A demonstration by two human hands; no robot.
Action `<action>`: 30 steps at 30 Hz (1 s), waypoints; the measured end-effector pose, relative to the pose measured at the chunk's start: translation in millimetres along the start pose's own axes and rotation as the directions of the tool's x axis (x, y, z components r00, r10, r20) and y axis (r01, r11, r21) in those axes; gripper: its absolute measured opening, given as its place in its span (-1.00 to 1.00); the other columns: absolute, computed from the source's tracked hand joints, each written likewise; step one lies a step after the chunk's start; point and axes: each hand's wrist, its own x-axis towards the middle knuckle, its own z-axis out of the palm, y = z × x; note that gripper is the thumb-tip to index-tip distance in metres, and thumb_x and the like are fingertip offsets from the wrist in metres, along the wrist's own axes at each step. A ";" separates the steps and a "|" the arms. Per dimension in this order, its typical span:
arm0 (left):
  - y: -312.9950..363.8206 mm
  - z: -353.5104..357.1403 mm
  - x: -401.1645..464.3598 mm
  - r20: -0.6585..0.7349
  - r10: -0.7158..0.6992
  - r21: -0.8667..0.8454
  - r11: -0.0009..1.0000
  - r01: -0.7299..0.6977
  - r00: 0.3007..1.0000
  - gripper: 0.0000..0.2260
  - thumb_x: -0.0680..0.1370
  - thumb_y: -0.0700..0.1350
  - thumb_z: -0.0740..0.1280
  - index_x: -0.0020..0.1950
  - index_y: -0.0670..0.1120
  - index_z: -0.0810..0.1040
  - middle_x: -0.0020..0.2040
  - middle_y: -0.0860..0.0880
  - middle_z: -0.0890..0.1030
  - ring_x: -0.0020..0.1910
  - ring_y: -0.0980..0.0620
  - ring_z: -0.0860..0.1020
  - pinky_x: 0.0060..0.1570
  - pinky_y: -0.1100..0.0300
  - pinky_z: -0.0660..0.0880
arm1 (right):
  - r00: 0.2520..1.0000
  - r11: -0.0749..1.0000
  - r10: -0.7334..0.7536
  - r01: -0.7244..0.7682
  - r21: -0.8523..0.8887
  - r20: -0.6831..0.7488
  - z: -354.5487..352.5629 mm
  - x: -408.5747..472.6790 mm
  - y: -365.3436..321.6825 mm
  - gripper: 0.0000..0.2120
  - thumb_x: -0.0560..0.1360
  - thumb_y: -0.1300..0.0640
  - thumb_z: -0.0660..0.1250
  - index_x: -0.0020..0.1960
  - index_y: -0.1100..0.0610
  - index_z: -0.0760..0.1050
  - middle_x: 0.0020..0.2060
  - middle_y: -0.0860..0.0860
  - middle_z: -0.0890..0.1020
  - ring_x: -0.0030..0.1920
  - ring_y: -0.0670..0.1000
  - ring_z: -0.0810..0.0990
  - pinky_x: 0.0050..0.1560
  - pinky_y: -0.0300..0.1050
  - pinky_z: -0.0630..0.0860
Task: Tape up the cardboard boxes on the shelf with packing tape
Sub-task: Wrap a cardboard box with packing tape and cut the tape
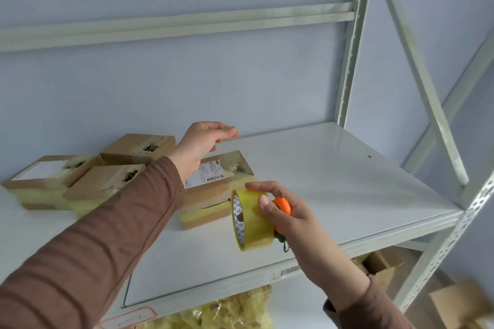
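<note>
Several flat cardboard boxes wrapped in yellowish tape lie on the white metal shelf point(334, 184). The nearest box point(213, 195) carries a white barcode label. Three more boxes point(104, 184) are stacked at the left. My left hand point(203, 141) hovers over the far end of the nearest box, fingers relaxed and straight, holding nothing. My right hand point(283, 211) grips a roll of yellowish clear packing tape point(252, 219) just right of that box. Pressed against the roll in the same hand is a small orange cutter point(282, 206) with a dark chain hanging below.
Grey slotted uprights point(350, 61) and a diagonal brace point(417, 69) frame the shelf's right side. Crumpled yellow tape or film point(230, 310) sits on the level below, beside more cardboard boxes point(382, 264). A blue-grey wall stands behind.
</note>
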 end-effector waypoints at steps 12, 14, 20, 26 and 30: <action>-28.4 8.8 45.5 -0.056 -0.061 0.040 0.997 0.063 0.997 -0.81 0.55 -0.03 0.49 0.06 -0.12 0.74 -0.13 0.12 0.63 -0.10 0.08 0.45 -0.12 0.20 0.39 | 0.982 0.982 0.177 -0.180 0.055 0.065 -11.6 -1.6 -5.3 -0.68 0.47 -0.01 0.55 0.21 -0.13 0.62 -0.09 0.25 0.61 -0.14 0.24 0.67 -0.09 0.01 0.64; -33.6 7.9 49.3 -0.049 -0.071 0.064 0.995 0.074 0.996 -0.79 0.53 -0.01 0.50 0.06 -0.12 0.74 -0.10 0.13 0.64 -0.11 0.12 0.46 -0.13 0.21 0.37 | 0.981 0.977 0.186 -0.191 0.095 0.059 -6.3 0.7 -5.2 -0.70 0.53 0.15 0.52 0.18 -0.15 0.62 0.07 0.27 0.67 -0.04 0.31 0.73 0.02 0.12 0.69; -63.3 9.9 62.0 -0.052 -0.060 0.125 0.990 0.066 0.997 -0.86 0.47 -0.01 0.57 -0.08 -0.06 0.76 -0.14 0.14 0.69 -0.07 0.15 0.56 -0.09 0.25 0.42 | 0.977 0.977 0.206 -0.203 0.063 -0.045 -2.0 8.7 -5.7 -0.80 0.58 0.20 0.44 0.06 -0.09 0.64 0.06 0.39 0.63 -0.23 0.18 0.72 -0.10 0.10 0.68; -77.2 10.8 66.2 -0.024 -0.097 0.387 0.917 0.099 0.995 -0.77 0.51 0.16 0.47 -0.12 0.02 0.76 -0.09 0.04 0.74 -0.02 0.00 0.68 0.17 0.00 0.57 | 0.971 0.973 0.229 -0.226 0.052 -0.069 -3.6 9.8 -1.3 -0.80 0.57 0.20 0.45 0.03 -0.11 0.66 0.03 0.38 0.63 -0.23 0.18 0.72 -0.06 0.16 0.67; -73.4 14.9 68.1 0.021 -0.227 0.650 0.743 0.159 0.974 -0.58 0.62 0.15 0.16 0.13 -0.16 0.59 0.07 -0.13 0.66 0.03 -0.12 0.61 0.20 -0.01 0.51 | 0.967 0.966 0.247 -0.240 0.095 -0.070 -4.6 10.0 1.0 -0.81 0.57 0.22 0.45 0.04 -0.08 0.67 0.01 0.36 0.65 -0.22 0.19 0.72 -0.06 0.17 0.68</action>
